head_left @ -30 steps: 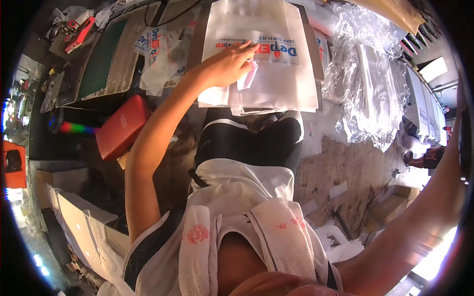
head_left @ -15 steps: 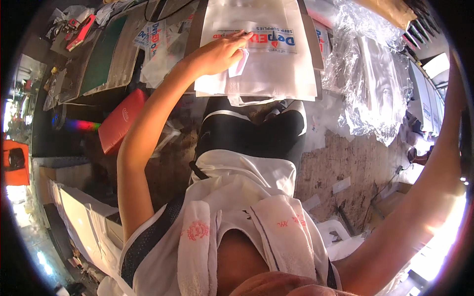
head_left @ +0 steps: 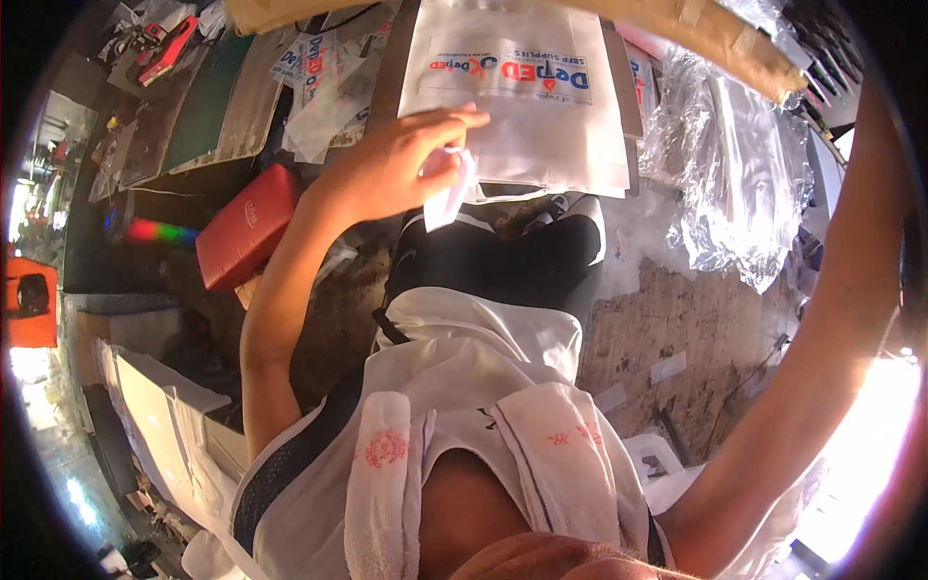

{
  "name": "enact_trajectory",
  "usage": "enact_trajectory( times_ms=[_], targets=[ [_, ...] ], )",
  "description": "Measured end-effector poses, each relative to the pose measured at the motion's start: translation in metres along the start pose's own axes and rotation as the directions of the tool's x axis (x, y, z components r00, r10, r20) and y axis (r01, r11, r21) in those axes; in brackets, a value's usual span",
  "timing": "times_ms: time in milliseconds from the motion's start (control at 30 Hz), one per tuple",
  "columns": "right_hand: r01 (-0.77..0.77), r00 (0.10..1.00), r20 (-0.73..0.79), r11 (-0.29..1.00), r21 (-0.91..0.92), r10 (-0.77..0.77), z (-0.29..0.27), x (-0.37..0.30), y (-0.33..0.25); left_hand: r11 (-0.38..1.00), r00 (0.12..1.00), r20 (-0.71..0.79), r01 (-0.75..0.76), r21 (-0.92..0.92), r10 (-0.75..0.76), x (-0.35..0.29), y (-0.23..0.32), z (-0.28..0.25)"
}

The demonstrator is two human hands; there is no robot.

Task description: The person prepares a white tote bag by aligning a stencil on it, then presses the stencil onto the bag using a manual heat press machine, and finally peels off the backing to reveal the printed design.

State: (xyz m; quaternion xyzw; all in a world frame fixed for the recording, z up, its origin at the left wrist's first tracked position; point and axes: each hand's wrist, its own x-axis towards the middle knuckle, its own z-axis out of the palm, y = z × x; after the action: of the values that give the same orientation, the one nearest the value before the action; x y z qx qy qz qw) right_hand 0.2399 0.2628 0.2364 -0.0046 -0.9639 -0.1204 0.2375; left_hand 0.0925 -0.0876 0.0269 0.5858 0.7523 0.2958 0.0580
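At the top centre of the frame, a flat white bag [head_left: 546, 145] with blue and red print is laid over a brown board [head_left: 622, 82], and its inside is hidden from view. A small pale folded piece [head_left: 443, 205] is held at the bag's lower left corner by the left hand [head_left: 411, 159], pinched narrowly between thumb and curled fingers, while the index finger is stretched out over the bag; whether the bag is touched cannot be told. The right forearm [head_left: 855, 251] is raised along the right edge, but its hand is not shown, so its state cannot be told. At the upper right, flat white material is wrapped in crinkled clear plastic [head_left: 744, 227]. Printed translucent bags [head_left: 333, 106] are heaped at the upper left, beside a green panel [head_left: 206, 106]. Below these, a red box-like case [head_left: 249, 227] is set at a tilt, partly covered by the left forearm [head_left: 290, 271]. At the lower left, a cardboard box [head_left: 179, 411] is seen with its flaps raised; its contents cannot be made out. The top edge is crossed by a tan bar [head_left: 710, 29], by which the view behind is blocked. Pale scraps [head_left: 668, 365] are scattered on the worn floor [head_left: 677, 314] at right.
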Motion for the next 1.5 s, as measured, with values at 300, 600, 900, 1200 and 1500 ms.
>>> enact_trajectory(
  times_ms=[300,600,900,1200,1500],
  targets=[
    [0.098,0.995,-0.019,0.995,-0.001,-0.098,0.005,0.021,-0.024,0.967,0.978,0.17,0.156,-0.2,-0.122,-0.011,0.028,0.015],
    [0.191,0.979,-0.075,0.981,-0.016,-0.192,0.011,0.034,-0.061,0.952,0.985,0.173,0.075,-0.297,-0.024,-0.018,0.044,0.022],
    [0.297,0.92,-0.279,0.954,0.036,-0.276,0.022,-0.016,-0.129,0.927,0.771,-0.527,-0.36,0.101,0.357,-0.055,0.101,-0.098],
    [0.083,0.965,-0.261,0.947,0.311,0.002,0.129,-0.078,-0.177,0.947,0.856,-0.45,-0.127,0.296,0.255,0.051,0.056,-0.01],
    [0.051,0.958,-0.279,0.924,0.379,0.062,0.138,-0.087,-0.187,0.939,0.793,-0.577,0.021,0.342,0.193,0.049,0.063,0.02]
  ],
)
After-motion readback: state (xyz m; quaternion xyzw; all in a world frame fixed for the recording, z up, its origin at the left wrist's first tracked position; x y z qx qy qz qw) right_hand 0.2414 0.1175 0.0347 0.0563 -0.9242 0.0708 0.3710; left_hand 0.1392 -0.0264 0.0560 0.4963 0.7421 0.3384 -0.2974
